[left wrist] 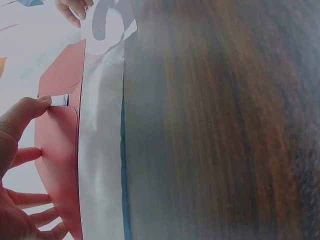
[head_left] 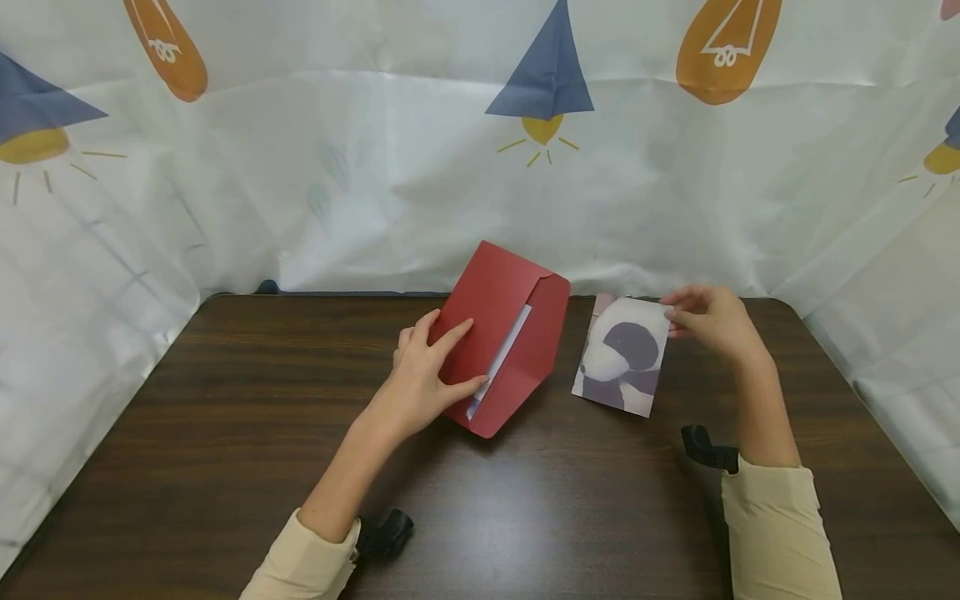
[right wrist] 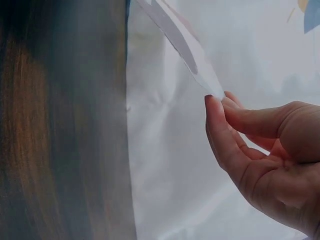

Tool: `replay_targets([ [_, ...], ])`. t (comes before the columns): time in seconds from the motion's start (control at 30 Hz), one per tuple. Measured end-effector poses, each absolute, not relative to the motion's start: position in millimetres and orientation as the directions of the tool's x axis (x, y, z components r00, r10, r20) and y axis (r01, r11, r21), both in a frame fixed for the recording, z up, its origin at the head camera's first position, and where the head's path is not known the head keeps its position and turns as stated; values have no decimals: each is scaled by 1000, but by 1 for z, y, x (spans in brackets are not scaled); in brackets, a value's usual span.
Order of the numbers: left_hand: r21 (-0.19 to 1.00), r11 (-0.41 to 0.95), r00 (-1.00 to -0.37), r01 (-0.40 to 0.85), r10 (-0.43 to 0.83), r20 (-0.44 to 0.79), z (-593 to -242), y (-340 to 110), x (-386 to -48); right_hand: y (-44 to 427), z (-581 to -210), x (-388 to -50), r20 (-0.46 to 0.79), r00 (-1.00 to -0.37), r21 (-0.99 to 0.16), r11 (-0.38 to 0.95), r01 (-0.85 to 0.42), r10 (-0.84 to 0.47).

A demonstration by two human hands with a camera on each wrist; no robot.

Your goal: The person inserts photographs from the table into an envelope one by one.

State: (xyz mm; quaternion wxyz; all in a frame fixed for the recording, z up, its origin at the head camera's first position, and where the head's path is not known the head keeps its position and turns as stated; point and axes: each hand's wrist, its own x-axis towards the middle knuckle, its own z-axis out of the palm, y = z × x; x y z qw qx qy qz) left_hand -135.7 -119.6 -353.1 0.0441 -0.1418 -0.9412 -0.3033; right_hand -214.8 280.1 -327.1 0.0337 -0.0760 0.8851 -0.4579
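My left hand (head_left: 420,382) holds a red envelope (head_left: 480,308) at its left side, fingers spread. In the left wrist view its thumb touches the white paper (left wrist: 59,100) showing in the envelope's slot. The envelope is tilted, its pointed flap side to the right. To the right of it, my right hand (head_left: 716,321) pinches the upper right corner of a card (head_left: 618,354) with a grey and white picture. The right wrist view shows the card (right wrist: 182,45) edge-on between thumb and fingertips.
A dark wooden table (head_left: 247,400) lies beneath both hands. Behind it hangs a white curtain (head_left: 360,183) printed with lamps and bulbs. Black wrist mounts (head_left: 386,533) sit at both cream sleeves (head_left: 780,533).
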Motion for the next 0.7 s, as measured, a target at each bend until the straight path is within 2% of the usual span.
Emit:
replay_targets([
  [0.7,542,791,-958,284,212,192,-357,-127,-140,271,-317,-210,-26,-979,-869,488,-77,-201],
])
